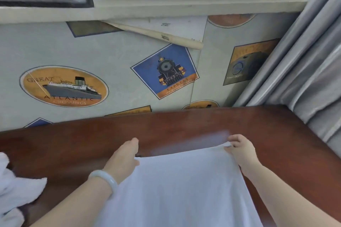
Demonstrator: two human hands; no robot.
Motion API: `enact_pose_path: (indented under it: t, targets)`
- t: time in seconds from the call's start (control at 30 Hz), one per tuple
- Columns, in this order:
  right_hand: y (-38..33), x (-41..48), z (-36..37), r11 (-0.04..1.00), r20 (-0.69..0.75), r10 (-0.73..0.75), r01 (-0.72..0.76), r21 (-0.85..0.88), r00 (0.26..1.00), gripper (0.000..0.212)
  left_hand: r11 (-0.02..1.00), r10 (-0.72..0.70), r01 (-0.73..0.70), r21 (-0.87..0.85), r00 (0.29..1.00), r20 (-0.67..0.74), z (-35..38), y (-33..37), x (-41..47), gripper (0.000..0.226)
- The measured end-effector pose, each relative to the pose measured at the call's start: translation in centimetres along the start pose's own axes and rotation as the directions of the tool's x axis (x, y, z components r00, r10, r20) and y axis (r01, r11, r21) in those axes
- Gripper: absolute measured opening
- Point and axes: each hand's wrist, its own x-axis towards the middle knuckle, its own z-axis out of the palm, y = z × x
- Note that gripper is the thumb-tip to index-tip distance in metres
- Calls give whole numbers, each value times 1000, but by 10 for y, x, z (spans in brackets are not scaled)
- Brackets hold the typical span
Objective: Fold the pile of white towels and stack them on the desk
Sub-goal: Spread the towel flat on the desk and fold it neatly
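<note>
Towel point(180, 190) edge between fingers point(238, 143), desk point(184, 123) beyond

White towel point(177, 186) on a reddish-brown bench point(184, 123); pale wallpaper point(110, 57) with orange and blue emblems; grey curtain point(304, 61); pale green bracelet point(104, 178).

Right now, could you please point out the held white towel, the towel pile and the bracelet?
white towel point(180, 180): head view, middle of the spread cloth.
towel pile point(20, 188): head view, crumpled front fold.
bracelet point(105, 176): head view, band atop the left wrist.
</note>
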Motion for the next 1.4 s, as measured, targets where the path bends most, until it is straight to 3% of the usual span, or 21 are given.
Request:
enact_pose_path:
  t: [0.1, 0.3, 0.33, 0.37, 0.43, 0.5, 0.57, 0.63, 0.7, 0.77, 0.83, 0.9, 0.97, 1.03, 1.13, 1.2, 1.27, 1.33, 1.4]
  targets:
    - [15, -3, 9, 999, -50, -12, 14, 35, 999, 22, 990, -54, 54, -131, 999, 0, 9, -18, 6, 25]
    - [15, -11, 23, 999, -61, 7, -4, 49, 998, 23, 989, -78, 80, -126, 997, 23, 16, -33, 13, 17]
    - [14, -12, 26, 1000, -88, -7, 6, -8, 996, 25, 989, -84, 87, -122, 996, 26, 17, -33, 13, 17]
    - [12, -15, 29, 983, -175, -91, 61, -171, 980, 27, 986, -96, 99, -132, 995, 24, 18, -33, 12, 19]
    - [9, -28, 42, 755, -304, -460, 187, -628, 834, 36, 984, -106, 106, -146, 994, 6, 20, -34, 10, 23]
    - [5, -63, 78, 563, -155, -666, 355, -746, 730, 48, 985, -98, 94, -144, 995, -21, 23, -34, 7, 25]
    - [10, -105, 124, 430, 122, -748, 616, -660, 652, 43, 984, -82, 75, -159, 996, -40, 26, -34, 2, 22]
    - [23, -128, 160, 383, 335, -670, 695, -609, 663, 46, 988, -49, 48, -144, 999, -6, 23, -38, 1, 23]
    - [32, -126, 172, 348, 404, -583, 665, -661, 705, 54, 996, -33, 44, -73, 989, 143, 9, -43, -2, 35]
    - [33, -120, 172, 332, 414, -571, 661, -673, 709, 55, 998, -54, 54, 13, 919, 391, -22, -47, -5, 40]
    - [31, -120, 170, 302, 443, -567, 676, -671, 694, 55, 995, -93, 91, 34, 788, 609, -61, -50, -11, 26]
    - [31, -119, 171, 281, 456, -568, 683, -674, 685, 56, 989, -151, 101, 112, 665, 731, -92, -52, -16, 29]
    - [32, -118, 169, 270, 462, -567, 684, -678, 682, 57, 946, -250, -6, 323, 619, 745, -105, -52, -15, 40]
    - [33, -118, 168, 261, 463, -571, 685, -680, 678, 58, 835, -304, -137, 533, 692, 655, -108, -47, -9, 39]
    - [34, -115, 169, 268, 473, -566, 693, -670, 676, 58, 763, -193, -181, 620, 852, 486, -109, -44, -5, 40]
    - [34, -116, 170, 286, 474, -570, 702, -652, 672, 58, 838, -133, -162, 521, 866, 483, -103, -60, -7, 34]
    - [29, -120, 167, 299, 467, -656, 772, -561, 593, 55, 940, -80, -111, 324, 848, 523, -89, -80, -13, 29]
    - [18, -120, 150, 351, 338, -761, 790, -503, 554, 41, 987, -34, -44, 156, 887, 460, -74, -95, -21, 33]
    - [4, -111, 114, 586, 75, -696, 625, -515, 714, 36, 999, 23, -34, 34, 960, 279, -59, -101, -26, 23]
